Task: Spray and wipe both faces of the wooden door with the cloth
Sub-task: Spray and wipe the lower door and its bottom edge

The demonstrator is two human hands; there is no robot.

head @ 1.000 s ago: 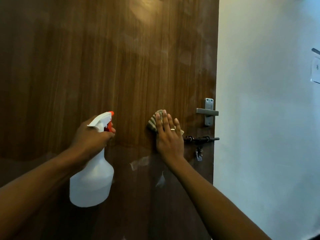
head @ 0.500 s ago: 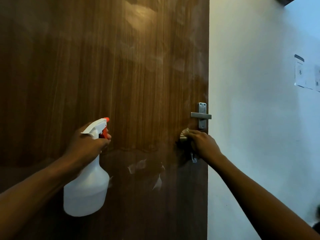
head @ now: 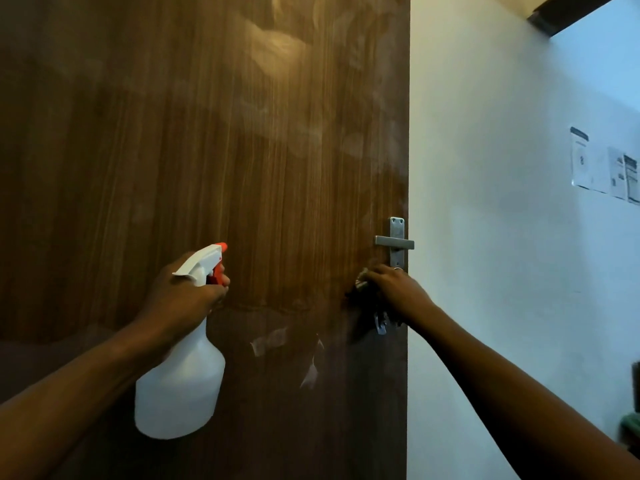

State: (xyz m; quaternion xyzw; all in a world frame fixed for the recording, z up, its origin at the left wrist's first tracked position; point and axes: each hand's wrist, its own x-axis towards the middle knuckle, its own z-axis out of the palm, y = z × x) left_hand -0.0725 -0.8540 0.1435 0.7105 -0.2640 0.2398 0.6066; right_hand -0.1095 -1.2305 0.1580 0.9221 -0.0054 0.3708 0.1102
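Left hand (head: pixel 180 299) clenches the spray bottle (head: pixel 180 386); right hand (head: pixel 394 292) grasps the cloth (head: pixel 362 276) (mostly hidden) against the wooden door (head: pixel 242 150).

Left hand (head: pixel 180 299) grips spray bottle (head: pixel 180 382); right hand (head: pixel 398 292) presses cloth (head: pixel 362 276) against door (head: pixel 207 133).

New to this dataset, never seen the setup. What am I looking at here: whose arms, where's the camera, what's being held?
No machine: a person wears one camera on the head, looking forward and down at their own bare hands. The left hand grips a white spray bottle with an orange trigger. The right hand presses a cloth, mostly hidden, against the wooden door, just below the metal handle near the door's edge. A pale wall with papers stands to the right.
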